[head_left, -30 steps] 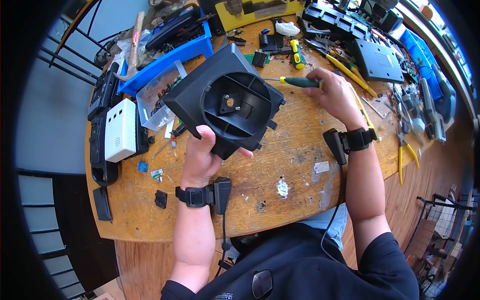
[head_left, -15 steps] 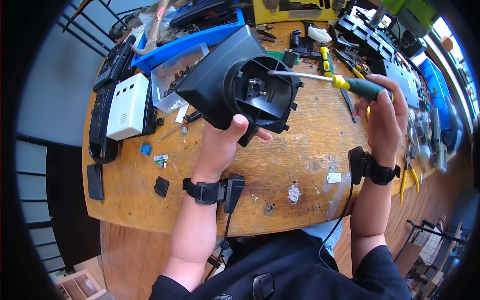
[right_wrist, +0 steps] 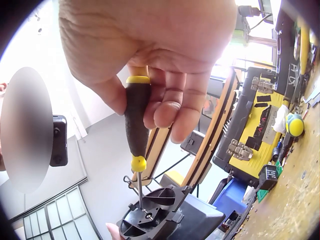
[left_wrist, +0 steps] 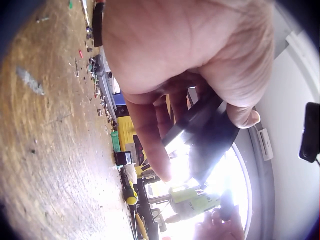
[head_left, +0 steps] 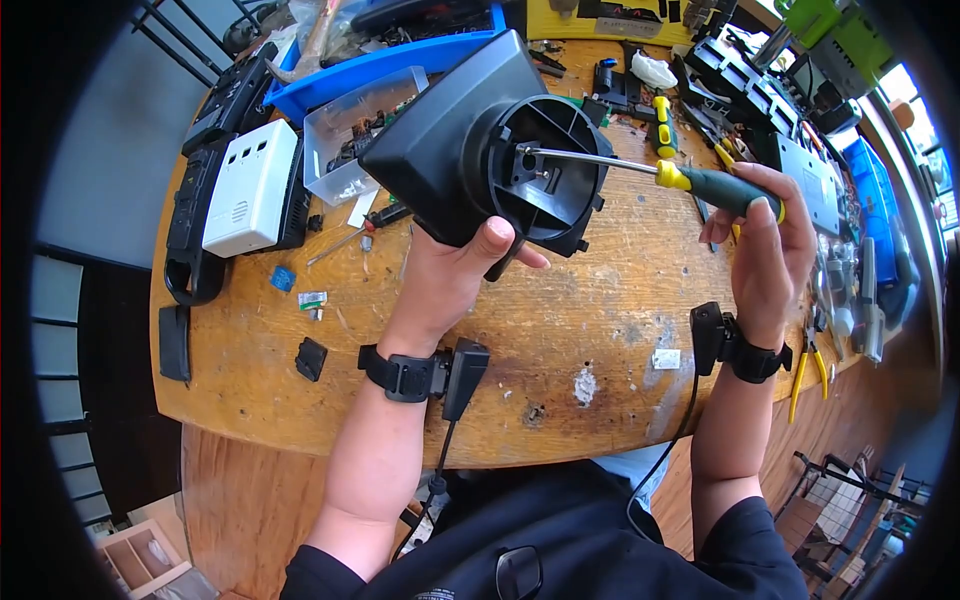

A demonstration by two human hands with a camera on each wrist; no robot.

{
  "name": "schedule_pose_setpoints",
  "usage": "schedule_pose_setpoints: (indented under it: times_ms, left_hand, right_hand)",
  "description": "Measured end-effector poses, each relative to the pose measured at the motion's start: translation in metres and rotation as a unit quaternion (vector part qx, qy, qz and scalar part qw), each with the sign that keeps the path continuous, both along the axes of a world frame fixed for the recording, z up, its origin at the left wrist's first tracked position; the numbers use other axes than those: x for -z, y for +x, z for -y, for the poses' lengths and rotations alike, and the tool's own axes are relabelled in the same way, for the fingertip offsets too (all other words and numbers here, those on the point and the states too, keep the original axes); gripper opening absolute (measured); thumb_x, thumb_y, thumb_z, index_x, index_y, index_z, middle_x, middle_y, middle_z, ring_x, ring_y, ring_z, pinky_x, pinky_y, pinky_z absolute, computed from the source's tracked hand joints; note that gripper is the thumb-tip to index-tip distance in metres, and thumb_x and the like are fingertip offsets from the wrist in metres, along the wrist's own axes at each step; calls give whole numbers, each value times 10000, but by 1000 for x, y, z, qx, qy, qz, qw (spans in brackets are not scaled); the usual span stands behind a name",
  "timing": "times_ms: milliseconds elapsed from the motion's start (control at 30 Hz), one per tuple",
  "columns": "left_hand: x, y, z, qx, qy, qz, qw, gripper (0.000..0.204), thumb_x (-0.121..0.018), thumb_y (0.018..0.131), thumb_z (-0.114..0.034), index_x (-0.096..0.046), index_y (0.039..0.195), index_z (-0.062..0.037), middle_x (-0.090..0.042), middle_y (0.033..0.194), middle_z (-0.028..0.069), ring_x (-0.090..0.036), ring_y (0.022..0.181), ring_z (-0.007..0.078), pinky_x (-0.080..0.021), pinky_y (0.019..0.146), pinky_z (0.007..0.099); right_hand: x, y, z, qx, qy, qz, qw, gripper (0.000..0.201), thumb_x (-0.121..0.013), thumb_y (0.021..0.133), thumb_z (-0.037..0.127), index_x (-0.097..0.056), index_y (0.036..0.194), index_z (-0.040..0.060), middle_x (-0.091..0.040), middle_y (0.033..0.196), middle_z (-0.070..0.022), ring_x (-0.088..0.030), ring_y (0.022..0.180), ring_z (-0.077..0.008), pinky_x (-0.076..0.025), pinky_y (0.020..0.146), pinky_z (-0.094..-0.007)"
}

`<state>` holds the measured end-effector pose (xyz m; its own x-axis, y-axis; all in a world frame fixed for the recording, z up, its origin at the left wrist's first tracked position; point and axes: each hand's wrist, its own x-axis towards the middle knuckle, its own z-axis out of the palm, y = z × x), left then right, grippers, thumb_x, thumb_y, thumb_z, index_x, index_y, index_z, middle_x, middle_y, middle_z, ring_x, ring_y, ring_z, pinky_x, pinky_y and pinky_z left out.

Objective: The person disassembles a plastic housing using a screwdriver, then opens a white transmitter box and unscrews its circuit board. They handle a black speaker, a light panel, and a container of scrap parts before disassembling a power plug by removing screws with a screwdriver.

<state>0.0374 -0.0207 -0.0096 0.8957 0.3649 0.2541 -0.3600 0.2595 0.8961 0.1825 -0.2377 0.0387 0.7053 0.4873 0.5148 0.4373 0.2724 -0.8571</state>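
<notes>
Much room inside the table edge point(head_left: 300, 441) separates left grip point(head_left: 440, 285), clamped on black housing point(head_left: 450, 145), from right grip point(head_left: 772, 255), clamped on screwdriver point(head_left: 674, 178).

Left fingers point(left_wrist: 151, 136) gripping, right fingers point(right_wrist: 169, 114) pinching

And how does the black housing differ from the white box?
The black housing is gripped by the left hand; no hand touches the white box. The housing has one wide round opening, while the box shows small square holes. The housing has a screwdriver reaching inside; the box has none. Both have visible openings.
</notes>
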Motion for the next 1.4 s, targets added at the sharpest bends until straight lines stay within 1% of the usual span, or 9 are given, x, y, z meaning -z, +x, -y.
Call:
schedule_pose_setpoints:
  times_ms: [200,500,600,667,767,867,1000,1167,1400]
  left_hand:
    - [-3,1,3,-10,-2,1,1000,534,-650,828,-387,-504,1174,-7,-600,1039,98,-640,820,205,-584,660,340]
    - [-4,0,2,-17,4,-3,1000,502,-638,838,-383,-513,1154,-12,-603,1018,98,-638,813,199,-584,653,335]
    - [-4,0,2,-20,2,-3,1000,491,-634,842,-378,-515,1148,-13,-604,1006,96,-635,806,193,-583,650,335]
    - [-5,0,3,-22,0,-2,1000,486,-633,844,-376,-515,1145,-13,-604,998,94,-634,801,190,-583,648,336]
    - [-6,1,4,-34,-16,2,999,477,-631,847,-372,-515,1140,-13,-605,978,88,-631,793,184,-583,645,337]
    - [-3,0,1,-28,-12,2,1000,475,-629,848,-375,-516,1132,-12,-604,955,84,-630,782,181,-583,640,341]
    - [-3,1,1,-19,-26,-1,999,480,-631,841,-387,-519,1117,-10,-599,925,81,-629,767,178,-584,637,346]
    - [-4,1,1,-29,-24,3,999,490,-633,835,-398,-520,1112,-10,-600,908,81,-631,764,177,-585,631,345]
    - [-3,1,0,-21,-26,1,999,500,-641,830,-394,-516,1126,-10,-603,938,84,-631,767,177,-585,634,344]
  right_hand:
    - [-1,-3,-1,11,-11,-6,1000,277,-558,890,149,-559,1082,-50,-600,844,-86,-555,668,-99,-439,629,-212]
    - [-2,-6,1,19,-21,34,999,271,-598,864,82,-562,1095,-55,-595,904,-94,-565,691,-100,-457,629,-200]
    - [-1,-6,1,17,-22,35,999,284,-610,859,81,-560,1102,-57,-595,943,-102,-569,730,-103,-473,641,-205]
    - [-1,-7,1,10,-10,50,999,299,-624,852,77,-556,1110,-61,-594,997,-119,-574,794,-113,-490,662,-217]
    - [-1,-8,1,4,-8,50,999,313,-636,843,63,-554,1117,-63,-589,1039,-131,-570,847,-122,-499,678,-228]
    - [-1,-8,1,-2,-9,53,999,315,-636,841,53,-554,1122,-62,-589,1050,-136,-567,869,-125,-498,686,-227]
    - [0,-8,0,-5,-6,57,998,316,-633,839,41,-552,1126,-62,-589,1050,-137,-562,867,-125,-496,685,-227]
    - [-2,-9,0,8,-34,105,994,300,-626,832,13,-560,1114,-64,-591,1049,-140,-556,851,-129,-494,665,-230]
    - [-2,-11,-1,30,-31,75,996,298,-622,834,9,-560,1116,-65,-589,1056,-142,-560,867,-132,-498,665,-231]
